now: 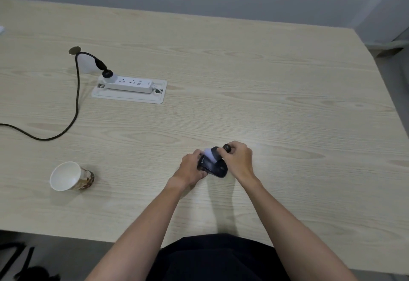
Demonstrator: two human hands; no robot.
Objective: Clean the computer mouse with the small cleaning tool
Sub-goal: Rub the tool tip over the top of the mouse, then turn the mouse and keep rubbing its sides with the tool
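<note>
A black computer mouse (215,166) lies on the light wooden table (265,85), near its front edge. My left hand (190,167) grips the mouse from its left side. My right hand (239,159) is closed on a small black cleaning tool (226,147), whose pale brush end (209,154) rests blurred on the far part of the mouse. The fingers hide most of the tool's handle.
A paper cup (70,176) lies on its side at the front left. A white power strip (128,83) sits in a tray at the back left, with a black cable (76,103) running off the left edge.
</note>
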